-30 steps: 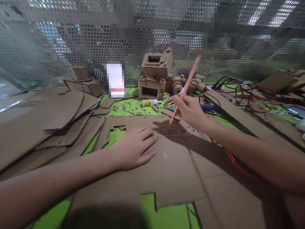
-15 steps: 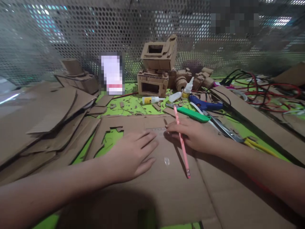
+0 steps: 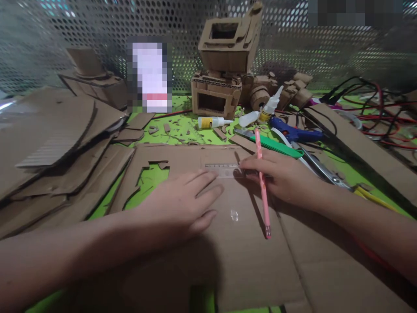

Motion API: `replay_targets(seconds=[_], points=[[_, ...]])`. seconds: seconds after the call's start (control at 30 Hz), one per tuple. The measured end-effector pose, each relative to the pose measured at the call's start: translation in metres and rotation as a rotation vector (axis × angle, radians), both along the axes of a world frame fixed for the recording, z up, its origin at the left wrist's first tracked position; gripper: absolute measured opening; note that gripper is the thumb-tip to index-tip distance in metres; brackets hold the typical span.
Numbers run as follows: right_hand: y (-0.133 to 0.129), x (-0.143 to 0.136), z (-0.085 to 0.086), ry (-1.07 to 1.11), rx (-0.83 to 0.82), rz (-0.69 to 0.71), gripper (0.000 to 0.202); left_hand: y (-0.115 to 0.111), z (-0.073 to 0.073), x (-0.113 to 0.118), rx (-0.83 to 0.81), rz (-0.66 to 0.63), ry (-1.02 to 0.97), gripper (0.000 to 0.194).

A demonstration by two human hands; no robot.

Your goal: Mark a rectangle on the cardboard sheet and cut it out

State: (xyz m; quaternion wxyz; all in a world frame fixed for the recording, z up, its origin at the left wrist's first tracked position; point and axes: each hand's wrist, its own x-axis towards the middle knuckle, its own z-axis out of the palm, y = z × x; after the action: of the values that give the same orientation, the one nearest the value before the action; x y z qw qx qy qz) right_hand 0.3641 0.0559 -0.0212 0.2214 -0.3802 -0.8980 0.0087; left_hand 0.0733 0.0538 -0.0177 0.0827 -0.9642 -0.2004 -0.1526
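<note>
A clear ruler [image 3: 221,166] lies flat on a large sheet of cardboard [image 3: 254,269] that has a cut-out near its left side. My left hand [image 3: 185,198] rests palm down on the sheet, fingers stretched, the fingertips at the ruler's left end. At the other end is my right hand [image 3: 280,176], its thumb and forefinger closed at the ruler's edge. A pink pencil [image 3: 263,187] is held among those fingers, its eraser end toward me. Whether the right fingertips also grip the ruler is partly hidden. A small clear patch [image 3: 234,215] shows on the cardboard below the ruler.
Behind the sheet lie a green cutter [image 3: 280,147], glue bottles [image 3: 210,122], a blue glue gun [image 3: 295,130] and pliers [image 3: 321,167]. Cardboard models [image 3: 216,98] stand against the perforated metal screen [image 3: 182,26]. Stacked cardboard [image 3: 58,130] fills the left; wires [image 3: 374,102] tangle at right.
The view has tipped down and come closer. More of the ruler's scale shows between my hands. The right hand still has the pencil, and the left still lies flat.
</note>
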Motion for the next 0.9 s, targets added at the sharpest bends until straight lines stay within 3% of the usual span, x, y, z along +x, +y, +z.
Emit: replay_targets(seconds=[0.23,0.37,0.9], points=[[0.011,-0.006,-0.012,0.043,0.051,-0.011,0.020,0.002,0.007,0.005,-0.239,0.222,0.305,0.066],[0.012,-0.008,-0.014,0.049,0.052,-0.032,0.019,0.001,0.011,0.009,-0.349,0.286,0.392,0.072],[0.011,-0.006,-0.009,0.022,-0.013,-0.047,0.021,0.000,0.009,0.010,-0.353,0.279,0.382,0.070]])
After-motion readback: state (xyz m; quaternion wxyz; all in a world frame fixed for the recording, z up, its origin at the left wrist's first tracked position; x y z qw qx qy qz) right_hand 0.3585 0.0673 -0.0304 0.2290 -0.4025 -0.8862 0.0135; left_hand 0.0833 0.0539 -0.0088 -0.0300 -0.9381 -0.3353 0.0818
